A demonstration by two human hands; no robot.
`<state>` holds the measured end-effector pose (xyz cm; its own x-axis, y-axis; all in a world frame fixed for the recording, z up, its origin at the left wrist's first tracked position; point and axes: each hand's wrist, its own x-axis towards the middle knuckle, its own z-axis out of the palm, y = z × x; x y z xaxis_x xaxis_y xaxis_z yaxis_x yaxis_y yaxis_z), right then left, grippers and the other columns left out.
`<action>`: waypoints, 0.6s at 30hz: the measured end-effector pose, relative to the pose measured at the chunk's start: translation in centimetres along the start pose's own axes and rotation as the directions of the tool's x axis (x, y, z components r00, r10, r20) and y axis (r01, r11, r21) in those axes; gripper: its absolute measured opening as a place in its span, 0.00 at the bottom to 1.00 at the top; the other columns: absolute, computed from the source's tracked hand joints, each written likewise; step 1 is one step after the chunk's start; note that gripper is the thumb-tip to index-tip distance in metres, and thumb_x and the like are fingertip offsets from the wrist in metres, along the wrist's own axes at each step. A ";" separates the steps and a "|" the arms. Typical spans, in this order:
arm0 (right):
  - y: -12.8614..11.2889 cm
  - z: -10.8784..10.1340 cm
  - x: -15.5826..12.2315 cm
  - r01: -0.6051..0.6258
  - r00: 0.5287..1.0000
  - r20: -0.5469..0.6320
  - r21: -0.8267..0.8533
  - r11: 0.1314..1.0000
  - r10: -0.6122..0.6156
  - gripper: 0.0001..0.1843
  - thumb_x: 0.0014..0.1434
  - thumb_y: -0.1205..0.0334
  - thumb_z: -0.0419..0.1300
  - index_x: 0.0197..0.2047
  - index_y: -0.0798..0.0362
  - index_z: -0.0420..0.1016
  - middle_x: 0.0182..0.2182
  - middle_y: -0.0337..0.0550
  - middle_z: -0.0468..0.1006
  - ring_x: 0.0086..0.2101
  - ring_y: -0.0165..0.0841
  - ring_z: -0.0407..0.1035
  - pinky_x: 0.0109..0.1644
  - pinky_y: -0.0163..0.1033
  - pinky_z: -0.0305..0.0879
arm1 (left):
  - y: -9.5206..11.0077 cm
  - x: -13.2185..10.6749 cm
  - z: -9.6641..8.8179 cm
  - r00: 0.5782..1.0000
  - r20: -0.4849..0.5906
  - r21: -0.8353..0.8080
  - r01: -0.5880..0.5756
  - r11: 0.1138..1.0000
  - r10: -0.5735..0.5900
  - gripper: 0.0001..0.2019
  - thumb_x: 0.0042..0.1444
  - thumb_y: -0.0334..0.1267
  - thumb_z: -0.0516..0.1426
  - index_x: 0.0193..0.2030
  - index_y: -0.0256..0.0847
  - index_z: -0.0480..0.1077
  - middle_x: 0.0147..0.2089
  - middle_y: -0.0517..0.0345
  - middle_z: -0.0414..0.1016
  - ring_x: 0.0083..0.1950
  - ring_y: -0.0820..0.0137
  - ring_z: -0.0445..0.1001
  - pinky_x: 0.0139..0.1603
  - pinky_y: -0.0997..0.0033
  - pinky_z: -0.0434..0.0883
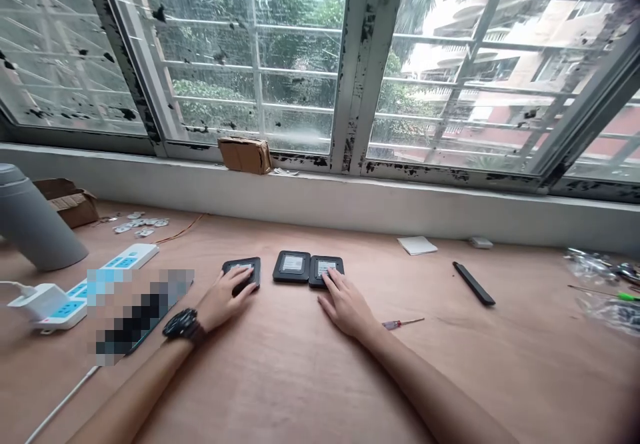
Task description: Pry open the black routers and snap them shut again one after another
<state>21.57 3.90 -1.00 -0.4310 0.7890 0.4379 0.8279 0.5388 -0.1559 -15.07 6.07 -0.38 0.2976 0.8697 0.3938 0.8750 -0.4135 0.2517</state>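
Note:
My left hand (227, 297), with a black watch (181, 325) on its wrist, rests on a flat black square case (255, 268) with a white label. Its fingers are spread over the top and partly hide the label. Two similar black square pieces lie side by side to the right: a middle one (292, 267) that no hand touches, and a right one (319, 265). On the right one's label lie the stretched fingertips of my right hand (345, 301), the thumb apart on the table. A small screwdriver (400, 323) lies beside my right wrist.
At left are a power strip (143, 253) with a white charger (45, 304), a blurred-out phone-like object (145, 314), a grey bottle (37, 221) and small white parts (143, 224). At right lie a black strip-shaped object (474, 284), white paper (417, 245) and plastic bags (607, 307).

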 end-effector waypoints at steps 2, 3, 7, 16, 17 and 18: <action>0.0 -0.1 -0.8 -0.002 1.000 0.015 0.018 1.000 0.002 0.31 0.69 0.53 0.55 0.71 0.57 0.61 0.70 0.57 0.61 0.68 0.49 0.56 0.70 0.55 0.58 | 0.2 2.2 0.6 1.000 -0.029 -0.014 -0.008 1.000 0.007 0.29 0.69 0.57 0.48 0.64 0.39 0.71 0.64 0.44 0.71 0.64 0.53 0.71 0.67 0.50 0.66; -0.1 -0.4 -1.6 -0.004 1.000 0.011 0.025 1.000 0.003 0.31 0.69 0.53 0.55 0.71 0.57 0.61 0.70 0.57 0.61 0.68 0.49 0.56 0.70 0.56 0.58 | 0.4 3.0 1.0 0.999 -0.033 -0.015 -0.015 1.000 0.014 0.30 0.68 0.58 0.49 0.64 0.38 0.71 0.63 0.43 0.71 0.64 0.53 0.70 0.67 0.50 0.66; -1.8 -2.6 -6.3 -0.023 1.000 -0.002 0.054 0.998 0.023 0.33 0.69 0.54 0.55 0.73 0.53 0.57 0.71 0.55 0.59 0.69 0.50 0.55 0.68 0.59 0.61 | 1.5 5.1 2.7 0.998 -0.017 -0.027 -0.056 0.998 0.055 0.31 0.65 0.61 0.52 0.65 0.42 0.70 0.67 0.44 0.67 0.67 0.51 0.65 0.70 0.47 0.59; -4.9 -5.6 -9.9 -0.037 0.998 0.053 0.072 0.997 0.034 0.33 0.67 0.54 0.57 0.73 0.50 0.58 0.69 0.53 0.63 0.65 0.51 0.60 0.66 0.58 0.64 | 5.9 7.7 5.7 0.990 0.047 -0.055 -0.134 0.990 0.136 0.26 0.66 0.60 0.53 0.66 0.54 0.70 0.71 0.49 0.62 0.72 0.48 0.57 0.72 0.39 0.48; -4.9 -5.6 -9.7 -0.035 0.998 0.052 0.067 0.997 0.031 0.32 0.67 0.54 0.57 0.72 0.50 0.60 0.68 0.53 0.65 0.65 0.51 0.62 0.65 0.58 0.64 | 6.6 7.8 6.0 0.990 0.048 -0.053 -0.132 0.990 0.135 0.26 0.66 0.60 0.53 0.66 0.55 0.70 0.71 0.50 0.63 0.73 0.48 0.57 0.72 0.38 0.48; -4.9 -5.6 -9.6 -0.029 0.998 0.051 0.064 0.998 0.026 0.30 0.67 0.54 0.57 0.70 0.51 0.62 0.67 0.54 0.66 0.64 0.51 0.63 0.65 0.57 0.65 | 7.3 8.0 6.4 0.990 0.047 -0.052 -0.128 0.990 0.130 0.25 0.66 0.60 0.53 0.65 0.56 0.70 0.72 0.50 0.63 0.72 0.48 0.57 0.72 0.38 0.48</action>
<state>23.68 -7.99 0.50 -0.4270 0.8167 0.3882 0.8156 0.5332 -0.2247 -3.85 11.68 -1.01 0.4268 0.8201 0.3812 0.8088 -0.5347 0.2448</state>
